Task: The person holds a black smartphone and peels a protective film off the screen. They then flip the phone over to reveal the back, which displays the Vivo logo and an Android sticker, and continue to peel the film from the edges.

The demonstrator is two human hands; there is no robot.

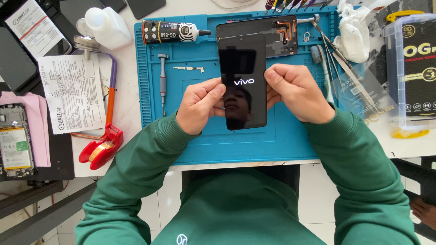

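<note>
A black smartphone [243,68] with a glossy dark screen showing a small white logo is held upright over the blue work mat [190,136]. My left hand [200,105] grips its left edge, thumb on the glass. My right hand [295,93] grips its right edge. Both sleeves are green. Behind the phone's top lies an opened phone back [281,34] with copper-coloured parts showing.
On the mat lie a black glue tube [170,31], a grey screwdriver [162,79], a small metal strip [188,69], a toothbrush [320,68] and tweezers [347,68]. At the left are paper slips [72,93], a red tape dispenser [102,147], a white bottle [106,27], an opened phone [16,140]. A clear box [411,68] stands at the right.
</note>
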